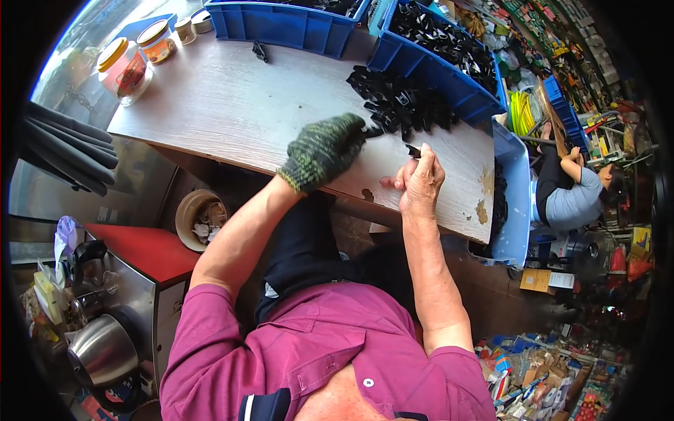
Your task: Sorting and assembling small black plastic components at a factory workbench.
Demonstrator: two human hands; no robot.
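My left hand, in a dark green and black knitted glove, is closed above the front part of the worktable. A small dark piece sticks out at its fingertips; the glove hides most of it. Just to the right, my bare right hand pinches a small black part between thumb and fingers. Beyond both hands, a loose pile of black parts lies on the tabletop. Their exact kind is too small to tell.
Blue bins with more black parts line the table's back. A light blue bin stands against its right end. Lidded jars are at the far left. One black piece lies apart. Below are a waste bucket and a red-topped cabinet. Another person sits at right.
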